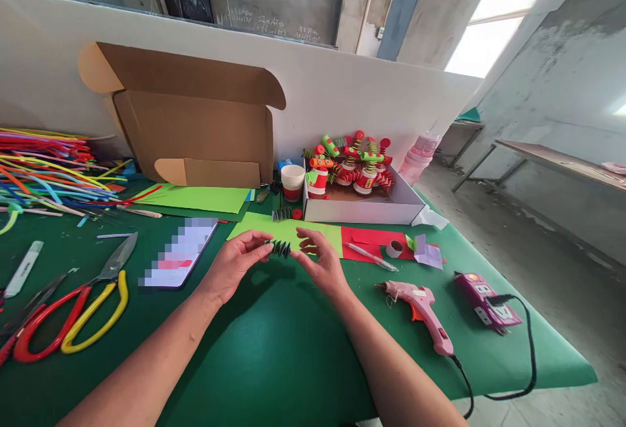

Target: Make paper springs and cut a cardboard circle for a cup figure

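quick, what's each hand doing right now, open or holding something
Left hand: closed, pinching one end of the dark pleated strip between thumb and fingers.
Right hand: open, thumb by the strip's other end; whether it touches can't be told.

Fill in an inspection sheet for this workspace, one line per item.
Surface: green table covering, with lime paper and red paper.
Work in hand: dark zigzag strip.
Clutter: scissors, phone, coloured stems at left; red-and-green figures in white tray.
Hands: left hand pinches the strip's left end; right hand, fingers parted, near its right end.
Cables: gun cord at glue gun; box cord at purple box.
Surroundings: white partition behind, bench at right.
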Demonstrator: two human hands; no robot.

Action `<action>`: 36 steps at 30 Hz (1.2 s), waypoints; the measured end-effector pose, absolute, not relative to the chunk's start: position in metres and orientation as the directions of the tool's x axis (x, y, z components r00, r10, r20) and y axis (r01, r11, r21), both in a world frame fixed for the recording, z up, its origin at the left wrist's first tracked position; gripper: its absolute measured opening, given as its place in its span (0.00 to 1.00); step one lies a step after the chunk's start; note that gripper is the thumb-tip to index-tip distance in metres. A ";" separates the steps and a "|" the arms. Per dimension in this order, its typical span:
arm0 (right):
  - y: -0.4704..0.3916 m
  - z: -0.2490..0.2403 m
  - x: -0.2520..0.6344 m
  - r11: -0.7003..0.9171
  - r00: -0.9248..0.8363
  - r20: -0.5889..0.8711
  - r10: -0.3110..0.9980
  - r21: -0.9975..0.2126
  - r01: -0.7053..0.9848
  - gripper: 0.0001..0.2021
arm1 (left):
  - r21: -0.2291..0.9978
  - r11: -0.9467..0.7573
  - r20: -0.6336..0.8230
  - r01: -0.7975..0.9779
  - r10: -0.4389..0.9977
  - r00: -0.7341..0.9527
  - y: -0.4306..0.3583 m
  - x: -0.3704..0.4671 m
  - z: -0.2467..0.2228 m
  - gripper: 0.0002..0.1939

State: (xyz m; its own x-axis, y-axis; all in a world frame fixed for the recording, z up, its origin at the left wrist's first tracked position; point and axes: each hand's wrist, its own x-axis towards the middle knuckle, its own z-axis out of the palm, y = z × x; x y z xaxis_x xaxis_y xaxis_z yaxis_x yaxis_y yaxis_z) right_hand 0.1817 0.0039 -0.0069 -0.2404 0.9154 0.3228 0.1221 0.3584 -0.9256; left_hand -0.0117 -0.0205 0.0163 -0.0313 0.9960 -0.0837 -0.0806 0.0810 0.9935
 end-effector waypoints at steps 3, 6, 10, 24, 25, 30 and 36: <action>0.005 -0.009 0.179 0.023 -0.295 0.046 0.954 -0.996 -0.083 0.26 | 0.996 -0.036 0.039 0.077 0.999 -0.029 -0.024 -0.009 0.018 0.23; 0.003 -0.007 0.178 -0.209 -0.411 -0.118 0.904 -0.960 -0.185 0.29 | 0.949 -0.167 0.176 0.266 0.984 -0.008 -0.029 -0.005 0.021 0.18; 0.000 -0.004 0.177 -0.272 -0.502 -0.125 0.856 -0.935 -0.230 0.25 | 0.860 -0.346 0.346 0.374 0.936 0.068 -0.034 0.000 0.025 0.11; -0.003 -0.003 0.175 0.430 -0.330 0.352 0.876 -0.880 0.202 0.13 | 0.989 0.118 -0.112 -0.093 0.991 0.073 -0.025 -0.010 0.021 0.27; -0.004 -0.003 0.175 0.459 -0.340 0.375 0.862 -0.862 0.216 0.12 | 0.979 0.165 -0.153 -0.122 0.983 0.098 -0.025 -0.009 0.021 0.28; -0.003 -0.006 0.174 0.512 -0.361 0.417 0.834 -0.829 0.225 0.13 | 0.960 0.238 -0.212 -0.148 0.962 0.170 -0.026 -0.008 0.021 0.26; 0.001 -0.011 0.175 0.504 -0.370 0.409 0.834 -0.837 0.211 0.16 | 0.947 0.259 -0.231 -0.188 0.960 0.160 -0.024 -0.011 0.019 0.22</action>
State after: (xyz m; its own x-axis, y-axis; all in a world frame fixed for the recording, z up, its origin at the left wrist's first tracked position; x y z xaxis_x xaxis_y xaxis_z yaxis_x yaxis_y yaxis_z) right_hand 0.1752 0.0005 -0.0106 -0.3701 0.8342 0.4088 0.2112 0.5041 -0.8374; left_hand -0.0106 -0.0237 0.0195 0.1597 0.9598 -0.2307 -0.1884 0.2590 0.9473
